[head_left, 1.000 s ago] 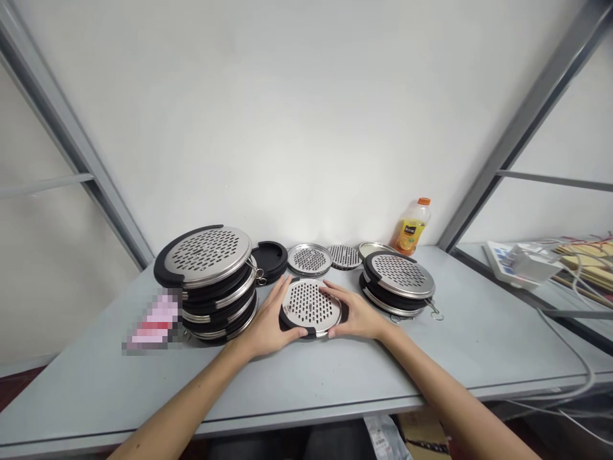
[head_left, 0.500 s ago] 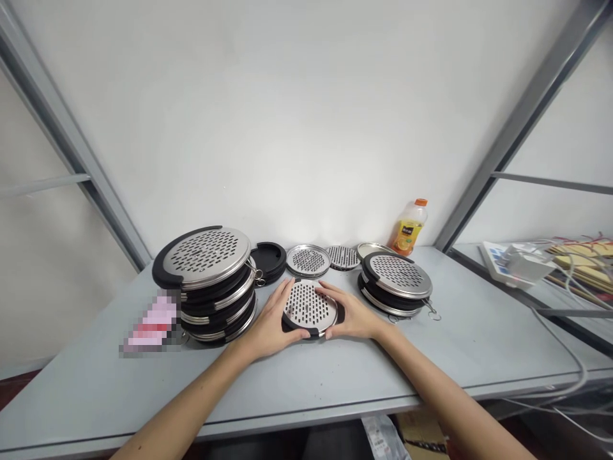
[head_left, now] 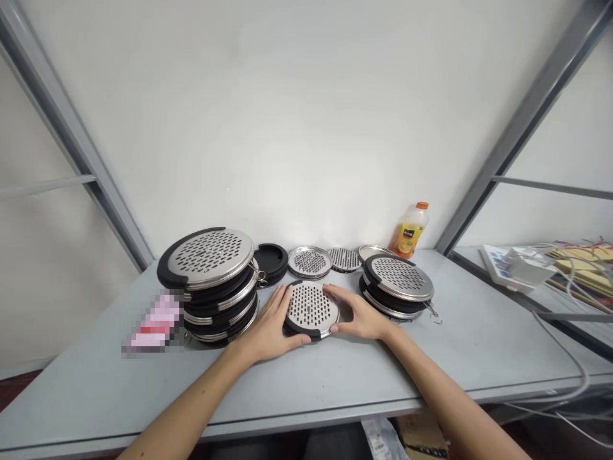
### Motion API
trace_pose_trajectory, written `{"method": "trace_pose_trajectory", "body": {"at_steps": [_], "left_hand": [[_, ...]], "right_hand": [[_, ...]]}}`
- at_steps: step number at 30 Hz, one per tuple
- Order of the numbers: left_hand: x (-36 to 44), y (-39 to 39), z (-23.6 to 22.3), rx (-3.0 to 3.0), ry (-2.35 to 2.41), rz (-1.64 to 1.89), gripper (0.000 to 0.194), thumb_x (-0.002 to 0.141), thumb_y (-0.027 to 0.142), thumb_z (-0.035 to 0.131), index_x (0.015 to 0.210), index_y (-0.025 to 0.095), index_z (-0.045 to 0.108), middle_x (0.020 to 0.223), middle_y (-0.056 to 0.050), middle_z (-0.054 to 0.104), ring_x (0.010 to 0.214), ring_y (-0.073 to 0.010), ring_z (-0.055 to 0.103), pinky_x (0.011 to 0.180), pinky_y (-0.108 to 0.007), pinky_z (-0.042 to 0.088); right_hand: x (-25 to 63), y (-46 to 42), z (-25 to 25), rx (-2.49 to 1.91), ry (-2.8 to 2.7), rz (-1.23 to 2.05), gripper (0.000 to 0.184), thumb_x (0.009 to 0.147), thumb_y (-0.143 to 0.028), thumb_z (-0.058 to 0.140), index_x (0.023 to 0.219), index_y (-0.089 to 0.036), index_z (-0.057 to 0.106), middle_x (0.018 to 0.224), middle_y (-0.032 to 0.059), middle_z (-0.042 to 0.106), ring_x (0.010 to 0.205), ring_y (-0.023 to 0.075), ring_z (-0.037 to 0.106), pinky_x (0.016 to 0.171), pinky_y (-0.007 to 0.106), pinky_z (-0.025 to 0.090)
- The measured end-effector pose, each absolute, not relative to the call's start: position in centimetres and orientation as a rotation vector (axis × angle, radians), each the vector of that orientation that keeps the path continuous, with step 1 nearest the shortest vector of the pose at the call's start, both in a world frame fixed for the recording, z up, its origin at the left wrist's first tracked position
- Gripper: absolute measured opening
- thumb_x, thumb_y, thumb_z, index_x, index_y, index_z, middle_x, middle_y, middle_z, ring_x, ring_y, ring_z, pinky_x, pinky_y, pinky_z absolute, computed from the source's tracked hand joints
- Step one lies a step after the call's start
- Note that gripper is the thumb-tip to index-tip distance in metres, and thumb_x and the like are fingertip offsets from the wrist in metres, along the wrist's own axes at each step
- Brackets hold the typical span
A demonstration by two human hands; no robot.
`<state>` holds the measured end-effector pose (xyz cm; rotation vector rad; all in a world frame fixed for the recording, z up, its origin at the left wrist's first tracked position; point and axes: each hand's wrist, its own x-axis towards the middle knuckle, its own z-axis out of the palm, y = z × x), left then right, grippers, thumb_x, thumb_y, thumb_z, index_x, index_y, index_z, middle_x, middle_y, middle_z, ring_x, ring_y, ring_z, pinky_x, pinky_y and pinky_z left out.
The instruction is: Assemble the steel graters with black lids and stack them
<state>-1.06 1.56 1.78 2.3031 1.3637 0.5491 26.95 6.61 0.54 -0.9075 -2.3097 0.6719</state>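
Observation:
A round metal grater [head_left: 311, 310] with a slotted top and a black partial rim lies flat on the table, between my two hands. My left hand [head_left: 271, 329] curves around its left side, thumb along the front edge and fingers at the black rim. From the right, my right hand [head_left: 358, 314] grips the edge, with thumb at the front and fingertips at the far side. Left of my hands stands a tall stack of similar round graters [head_left: 208, 284]. A shorter stack [head_left: 397, 287] with metal hooks sits to the right.
Along the wall lie a black round base [head_left: 271, 260], a rough-holed disc [head_left: 310, 262], a slotted disc [head_left: 345, 258] and a plain metal ring [head_left: 376, 250]. Behind the right stack stands an orange-capped bottle [head_left: 410, 233]. A power strip [head_left: 510, 269] and cables lie at far right.
My right fingers have drawn back from the grater's top to its edge. My left hand stays around the left side. The view has shifted slightly.

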Motion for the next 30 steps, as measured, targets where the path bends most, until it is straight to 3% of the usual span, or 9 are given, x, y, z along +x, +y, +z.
{"method": "trace_pose_trajectory", "body": {"at_steps": [12, 15, 21, 25, 30], "left_hand": [[-0.4, 1.3, 1.5, 2.287, 1.365, 0.694, 0.096, 0.074, 0.055, 0.069, 0.149, 0.025, 0.017, 0.156, -0.011, 0.009, 0.143, -0.0322, 0.016, 0.114, -0.046, 0.026], [-0.4, 1.3, 1.7, 2.3, 1.351, 0.715, 0.096, 0.073, 0.053, 0.07, 0.149, 0.025, 0.017, 0.155, -0.011, 0.013, 0.142, -0.0322, 0.019, 0.114, -0.045, 0.026], [-0.7, 1.2, 2.3, 2.303, 1.372, 0.663, 0.096, 0.075, 0.052, 0.068, 0.149, 0.026, 0.013, 0.156, -0.01, 0.013, 0.144, -0.0332, 0.007, 0.115, -0.051, 0.018], [-0.6, 1.0, 2.7, 2.286, 1.366, 0.649, 0.093, 0.076, 0.049, 0.068, 0.149, 0.027, 0.015, 0.157, -0.009, 0.011, 0.144, -0.0331, 0.01, 0.115, -0.05, 0.02], [-0.6, 1.1, 2.4, 2.257, 1.391, 0.638, 0.094, 0.076, 0.053, 0.067, 0.149, 0.026, 0.014, 0.156, -0.01, 0.011, 0.143, -0.0325, 0.016, 0.114, -0.048, 0.024]], "right_hand": [[25.7, 5.9, 0.6, -1.027, -2.235, 0.568, 0.093, 0.059, -0.055, 0.079, 0.137, -0.015, 0.047, 0.135, 0.0182, 0.053, 0.121, 0.0362, 0.052, 0.104, 0.052, 0.04], [25.7, 5.9, 0.6, -0.99, -2.269, 0.532, 0.089, 0.062, -0.055, 0.077, 0.136, -0.016, 0.048, 0.138, 0.0188, 0.049, 0.125, 0.0364, 0.048, 0.105, 0.053, 0.038], [26.5, 6.3, 0.5, -0.892, -2.29, 0.577, 0.07, 0.084, -0.046, 0.06, 0.144, -0.02, 0.035, 0.148, 0.0162, 0.037, 0.135, 0.0333, 0.036, 0.11, 0.055, 0.029], [27.0, 6.7, 0.2, -0.878, -2.317, 0.643, 0.075, 0.083, -0.044, 0.062, 0.146, -0.02, 0.03, 0.149, 0.0144, 0.036, 0.137, 0.0324, 0.034, 0.112, 0.055, 0.027], [26.9, 6.6, 0.4, -0.899, -2.307, 0.689, 0.076, 0.081, -0.044, 0.066, 0.144, -0.017, 0.035, 0.145, 0.0149, 0.042, 0.135, 0.0314, 0.037, 0.112, 0.053, 0.029]]}}
